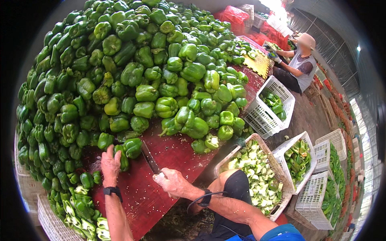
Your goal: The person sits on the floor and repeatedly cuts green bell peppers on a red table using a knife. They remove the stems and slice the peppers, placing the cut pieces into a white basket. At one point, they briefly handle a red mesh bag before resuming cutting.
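My left hand (111, 164) is over the red board (178, 156), fingers a little apart. It is at the near edge of the heap, beside a green bell pepper (124, 161) and just below another bell pepper (105, 140); whether the fingertips touch them is hard to tell. My right hand (174, 181) grips a knife by its handle. The knife blade (150, 158) points away over the board, its tip close to a whole bell pepper (132, 148). Cut pepper halves (80, 221) lie to the lower left.
A large heap of bell peppers (129, 72) covers the far board. By my right knee stands a crate (217, 167) of pale pepper cores (256, 177). More crates (265, 120) hold peppers and trimmings. A person (301, 64) in gloves sits by the yellow mat (257, 64).
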The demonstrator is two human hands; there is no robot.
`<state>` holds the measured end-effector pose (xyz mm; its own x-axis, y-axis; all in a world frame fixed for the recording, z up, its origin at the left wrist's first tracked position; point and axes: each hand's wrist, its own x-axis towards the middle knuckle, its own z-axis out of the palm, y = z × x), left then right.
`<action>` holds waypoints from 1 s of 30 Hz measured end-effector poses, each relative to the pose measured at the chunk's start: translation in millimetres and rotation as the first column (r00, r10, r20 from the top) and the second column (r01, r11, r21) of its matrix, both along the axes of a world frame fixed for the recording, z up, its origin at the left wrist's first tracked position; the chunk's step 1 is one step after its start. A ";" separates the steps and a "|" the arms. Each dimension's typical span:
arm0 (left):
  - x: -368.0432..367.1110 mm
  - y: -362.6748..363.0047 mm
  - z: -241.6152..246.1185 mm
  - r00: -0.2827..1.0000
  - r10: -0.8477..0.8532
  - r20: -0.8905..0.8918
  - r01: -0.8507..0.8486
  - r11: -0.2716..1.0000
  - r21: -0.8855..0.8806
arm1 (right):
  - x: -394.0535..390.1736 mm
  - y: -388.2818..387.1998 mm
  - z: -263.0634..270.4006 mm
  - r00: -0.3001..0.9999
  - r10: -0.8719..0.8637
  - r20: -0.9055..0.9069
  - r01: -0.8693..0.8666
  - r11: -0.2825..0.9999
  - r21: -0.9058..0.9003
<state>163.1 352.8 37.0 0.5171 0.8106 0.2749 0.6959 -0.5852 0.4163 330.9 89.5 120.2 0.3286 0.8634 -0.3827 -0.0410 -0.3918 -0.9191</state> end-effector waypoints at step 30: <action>-46.4 -180.9 3.0 0.885 0.280 0.373 -0.150 0.928 -0.341 | -59.1 -58.4 -29.2 0.737 0.340 0.584 -0.389 0.920 -0.045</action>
